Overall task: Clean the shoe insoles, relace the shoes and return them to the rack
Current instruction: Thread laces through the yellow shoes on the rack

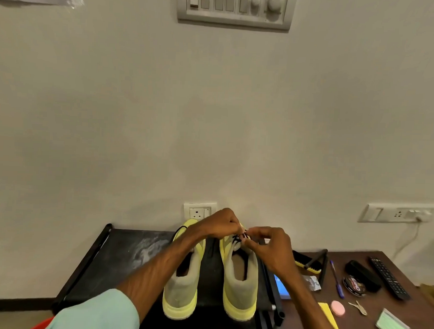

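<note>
Black rack top [122, 254] carries left shoe [183, 282] and right shoe [240, 284], heels near me, laces reachable. I see left hand [220, 225] and right hand [269, 251] with fingers clamped on black lace [236, 238] at right shoe's far end; threading, I judge.

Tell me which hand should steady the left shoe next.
Left, likely: the left hand sits by the toe of the left shoe; the right hand pinches the lace over the right shoe.
</note>
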